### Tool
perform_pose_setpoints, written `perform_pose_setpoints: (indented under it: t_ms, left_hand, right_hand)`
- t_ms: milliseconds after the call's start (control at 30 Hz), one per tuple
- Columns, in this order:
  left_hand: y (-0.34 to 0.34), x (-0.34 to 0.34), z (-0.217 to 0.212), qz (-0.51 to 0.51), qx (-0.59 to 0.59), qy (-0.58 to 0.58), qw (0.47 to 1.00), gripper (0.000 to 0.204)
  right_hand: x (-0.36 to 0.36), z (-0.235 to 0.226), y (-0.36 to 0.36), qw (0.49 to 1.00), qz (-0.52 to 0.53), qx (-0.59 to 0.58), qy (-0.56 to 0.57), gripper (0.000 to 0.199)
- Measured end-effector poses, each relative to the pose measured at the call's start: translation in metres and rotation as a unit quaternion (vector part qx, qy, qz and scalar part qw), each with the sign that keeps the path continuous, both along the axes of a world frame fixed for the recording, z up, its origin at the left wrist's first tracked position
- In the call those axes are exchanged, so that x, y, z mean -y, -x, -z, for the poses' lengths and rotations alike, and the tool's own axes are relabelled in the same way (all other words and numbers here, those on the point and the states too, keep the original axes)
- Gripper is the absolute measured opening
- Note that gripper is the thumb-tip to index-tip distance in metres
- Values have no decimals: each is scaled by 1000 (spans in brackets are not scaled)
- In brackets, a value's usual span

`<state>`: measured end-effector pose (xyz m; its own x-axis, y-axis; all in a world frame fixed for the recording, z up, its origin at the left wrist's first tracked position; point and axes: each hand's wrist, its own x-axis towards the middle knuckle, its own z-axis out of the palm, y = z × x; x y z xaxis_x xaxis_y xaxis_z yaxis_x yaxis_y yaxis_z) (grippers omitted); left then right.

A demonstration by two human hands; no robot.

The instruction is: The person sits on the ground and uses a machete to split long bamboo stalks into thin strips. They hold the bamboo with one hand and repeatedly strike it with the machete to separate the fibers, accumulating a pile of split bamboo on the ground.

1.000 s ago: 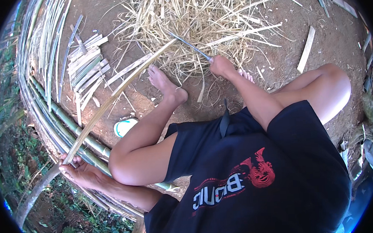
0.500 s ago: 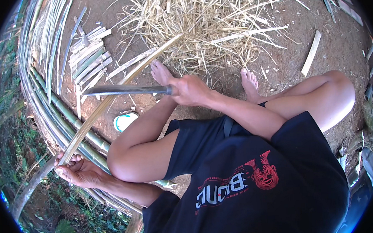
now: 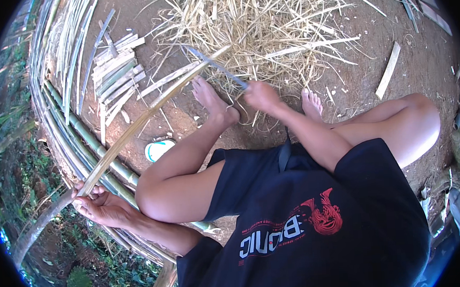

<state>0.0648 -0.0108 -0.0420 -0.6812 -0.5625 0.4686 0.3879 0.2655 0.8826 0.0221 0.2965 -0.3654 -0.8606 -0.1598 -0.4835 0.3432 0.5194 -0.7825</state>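
Observation:
At the left, my left hand [image 3: 101,204] pinches the near end of a long split bamboo strip [image 3: 134,127]. The strip slants up and away to the right, over my bent leg's foot side, its far end near the pile of shavings. My right hand [image 3: 263,95] is wrapped round the handle of a long knife [image 3: 217,66]. The blade points up and to the left and crosses the strip close to its far end. Whether the edge touches the strip I cannot tell. The knife's handle is mostly hidden in my fist.
A heap of pale bamboo shavings [image 3: 255,31] lies ahead of my bare feet. Short split pieces [image 3: 117,71] are stacked at the far left, beside long thin strips [image 3: 76,47]. Green bamboo poles [image 3: 90,136] run along the left edge. A white and turquoise object [image 3: 159,150] sits by my leg.
My right hand has moved away and to the right with the knife, whose blade has swung from the strip's middle to near its far end. My left hand keeps its grip on the strip.

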Motion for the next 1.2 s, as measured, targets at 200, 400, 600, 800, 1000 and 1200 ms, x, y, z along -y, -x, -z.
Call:
perform_pose_setpoints:
  t_ms: [200,400,600,800,1000,1200]
  left_hand:
    - [2,-13,-1,7,9,29,1000,26]
    - [3,-12,-9,-34,13,32,999,25]
    - [2,-14,-10,-1,20,35,999,27]
    - [13,-5,-7,-13,24,16,999,26]
    - [7,-13,-1,-23,32,-4,999,23]
    - [-2,4,-2,-47,31,-5,998,23]
  right_hand:
    - [23,-48,-5,992,-60,-79,78,21]
    - [9,-6,0,999,13,27,27,20]
    - [16,-21,0,996,-42,-67,43,22]
    - [-17,6,7,997,3,82,-16,24]
    - [13,-18,2,996,-54,-64,-14,20]
    - [-10,6,13,995,10,103,-10,23]
